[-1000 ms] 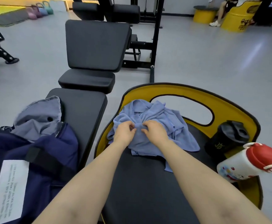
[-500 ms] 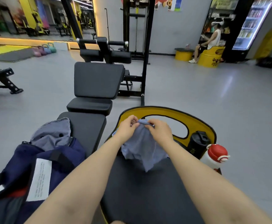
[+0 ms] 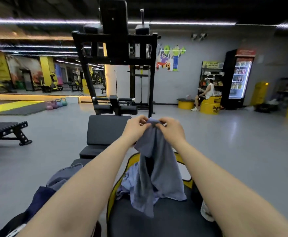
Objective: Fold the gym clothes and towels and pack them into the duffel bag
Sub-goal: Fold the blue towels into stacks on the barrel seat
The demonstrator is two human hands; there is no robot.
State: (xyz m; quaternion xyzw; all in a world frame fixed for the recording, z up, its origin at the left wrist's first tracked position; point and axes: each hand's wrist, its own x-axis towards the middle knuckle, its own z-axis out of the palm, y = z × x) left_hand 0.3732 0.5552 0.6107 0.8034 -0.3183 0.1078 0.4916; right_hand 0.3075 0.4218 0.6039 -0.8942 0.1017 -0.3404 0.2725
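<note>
the counter (image 3: 165, 224), a black padded seat with a yellow rim, takes up the lower middle of the view. left of it lies the bag (image 3: 37, 200), dark blue, partly hidden under the left forearm, with a grey garment (image 3: 62, 175) spilling from its top. whether its mouth is open enough to take more cannot be told.

the towel (image 3: 157, 171), grey-blue, hangs above the counter from a bunched top edge, its lower end draping down to the seat. behind it sits a crumpled lighter-blue cloth (image 3: 129, 182).

the left hand (image 3: 136, 127) and right hand (image 3: 171, 128) are raised side by side, the fingers of each clamped on the towel's top edge, nearly touching one another.

the risks, as judgement: both pinches sit close together on a gathered bit of cloth, so if the hands part without sliding out to true corners, the towel may open skewed and the fold will come out lopsided. a light pinch on thick bunched fabric could slip and drop the towel onto the crumpled cloth, tangling the two. the hanging end may drag across that cloth and pull it off the seat. at the right edge, a white bottle (image 3: 206, 212) shows partly behind the right forearm, and a wide sweep of that arm could knock it over.
</note>
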